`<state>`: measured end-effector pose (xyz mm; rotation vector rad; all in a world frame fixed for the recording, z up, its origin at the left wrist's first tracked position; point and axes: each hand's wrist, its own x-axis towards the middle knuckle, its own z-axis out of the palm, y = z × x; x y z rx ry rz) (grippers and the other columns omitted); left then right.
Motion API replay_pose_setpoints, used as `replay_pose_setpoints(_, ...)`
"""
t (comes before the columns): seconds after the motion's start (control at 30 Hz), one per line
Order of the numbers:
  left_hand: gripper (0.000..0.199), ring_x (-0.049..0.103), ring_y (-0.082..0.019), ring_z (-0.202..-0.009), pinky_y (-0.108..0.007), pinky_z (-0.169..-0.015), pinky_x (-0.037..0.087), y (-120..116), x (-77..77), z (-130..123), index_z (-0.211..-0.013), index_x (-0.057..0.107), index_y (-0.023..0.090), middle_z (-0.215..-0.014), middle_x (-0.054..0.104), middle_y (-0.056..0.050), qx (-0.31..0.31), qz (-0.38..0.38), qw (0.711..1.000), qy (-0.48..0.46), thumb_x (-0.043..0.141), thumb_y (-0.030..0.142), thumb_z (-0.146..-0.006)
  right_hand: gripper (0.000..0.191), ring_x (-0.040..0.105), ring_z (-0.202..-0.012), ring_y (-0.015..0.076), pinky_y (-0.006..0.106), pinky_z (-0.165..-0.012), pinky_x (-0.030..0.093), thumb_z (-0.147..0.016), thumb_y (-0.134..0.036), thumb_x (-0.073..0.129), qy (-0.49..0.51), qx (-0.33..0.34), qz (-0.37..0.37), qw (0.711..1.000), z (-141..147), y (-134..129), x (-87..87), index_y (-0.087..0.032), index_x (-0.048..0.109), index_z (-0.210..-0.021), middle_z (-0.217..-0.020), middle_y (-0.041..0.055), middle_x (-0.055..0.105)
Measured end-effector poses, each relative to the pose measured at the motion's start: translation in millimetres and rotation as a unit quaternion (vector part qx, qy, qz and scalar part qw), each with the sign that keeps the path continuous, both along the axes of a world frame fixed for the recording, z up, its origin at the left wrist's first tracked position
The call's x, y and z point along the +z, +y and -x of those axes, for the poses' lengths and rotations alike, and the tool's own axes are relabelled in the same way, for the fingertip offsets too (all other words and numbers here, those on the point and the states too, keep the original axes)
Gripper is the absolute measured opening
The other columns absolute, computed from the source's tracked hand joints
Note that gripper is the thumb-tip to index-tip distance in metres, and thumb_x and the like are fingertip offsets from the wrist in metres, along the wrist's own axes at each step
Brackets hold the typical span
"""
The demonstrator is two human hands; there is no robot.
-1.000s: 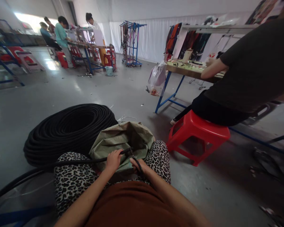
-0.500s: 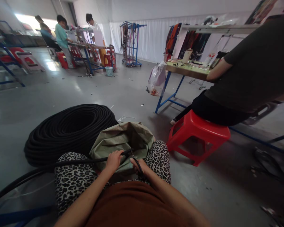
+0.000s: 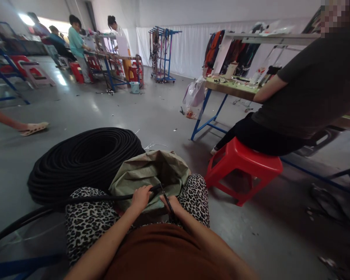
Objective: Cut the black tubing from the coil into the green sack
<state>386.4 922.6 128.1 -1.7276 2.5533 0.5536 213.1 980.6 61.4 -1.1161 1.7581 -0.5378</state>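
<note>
My left hand (image 3: 141, 197) is closed around a thick black cord (image 3: 93, 199), close to the cord's right end. In my right hand (image 3: 173, 205) is a pair of scissors (image 3: 168, 203) with black handles, its blades up against that end of the cord. Whether the blades are parted is too small to tell. Both hands are above the mouth of an olive-green woven sack (image 3: 131, 173), which stands open between my knees. Leftwards the cord runs over my thigh and out past the frame's edge. Beside the sack lies a big coil of the same black cord (image 3: 55, 167).
To the right a person sits on a red plastic stool (image 3: 247, 155) at a workbench (image 3: 230, 88) with a plastic bag (image 3: 193, 95) hanging from its end. A walker's foot (image 3: 33, 127) is on the floor at left. Blue metal bars (image 3: 23, 266) stand at the lower left.
A walking person's leg and foot have come into view at the left. Another person has appeared standing at the far left. My hands, the cord and the scissors have barely moved.
</note>
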Motion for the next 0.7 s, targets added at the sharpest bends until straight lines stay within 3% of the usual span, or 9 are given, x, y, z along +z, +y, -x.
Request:
replay_pose_setpoints(0.3,0.035,0.061,-0.02,-0.107,-0.031,-0.088,0.043,-1.2,-4.5,-0.8,-0.123,0.057,0.024,-0.116,0.067,-0.006,0.003,0.004,1.0,-0.009,0.044,0.021,-0.09,0.048,0.043,-0.054,0.0106,0.022,-0.05,0.029,-0.085,-0.047,0.061,0.05,0.035,0.015,0.998,0.6,-1.5,3.3,-0.013,0.056,-0.051,-0.048,-0.001,0.041)
replay_pose_setpoints(0.7,0.036,0.062,-0.021,-0.106,-0.032,-0.088,0.043,-2.3,-7.2,-1.1,-0.123,0.058,0.023,-0.115,0.068,-0.007,0.003,0.007,1.0,-0.021,0.043,0.021,-0.09,0.046,0.049,-0.055,0.0114,0.021,-0.049,0.028,-0.086,-0.044,0.061,0.054,0.028,-0.006,0.998,1.6,-4.2,-3.2,-0.012,0.059,-0.053,-0.048,-0.0008,0.044)
